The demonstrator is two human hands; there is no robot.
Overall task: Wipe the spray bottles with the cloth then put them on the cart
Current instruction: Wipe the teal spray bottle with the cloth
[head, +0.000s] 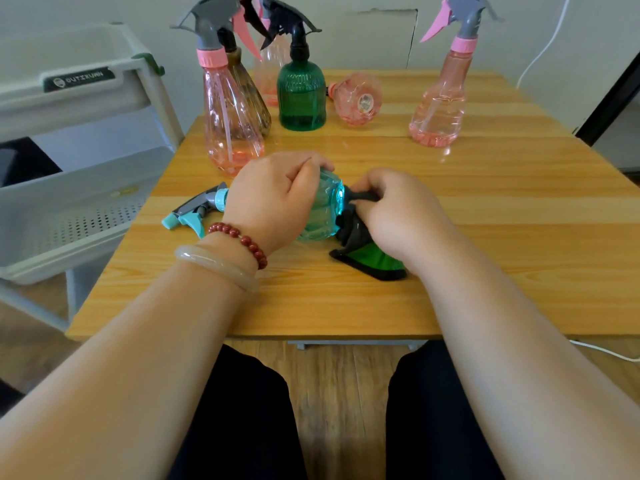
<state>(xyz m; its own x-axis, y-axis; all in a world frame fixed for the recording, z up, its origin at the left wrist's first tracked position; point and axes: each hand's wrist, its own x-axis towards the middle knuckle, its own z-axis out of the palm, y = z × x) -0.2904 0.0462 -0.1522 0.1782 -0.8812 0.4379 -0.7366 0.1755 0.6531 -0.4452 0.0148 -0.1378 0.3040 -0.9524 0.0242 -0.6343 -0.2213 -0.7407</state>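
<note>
Bright, even, soft light with scarcely any shadows; small glare spots on the wooden table beside the far-right pink spray bottle; wide-angle bowing at the edges; floor blurred.

Teal bottle: clear, lay on its side, trigger head pointing left, left hand gripping its body.
Cloth: green, black-edged, bunched against that bottle's base in the right hand.
Near pink bottle: upright.
Brown bottle: upright, just behind it.
Green bottle: upright, black head.
Tipped pink bottle: on its side.
Right pink bottle: upright, apart.
Cart: pale grey, tiered, stood at left.
</note>
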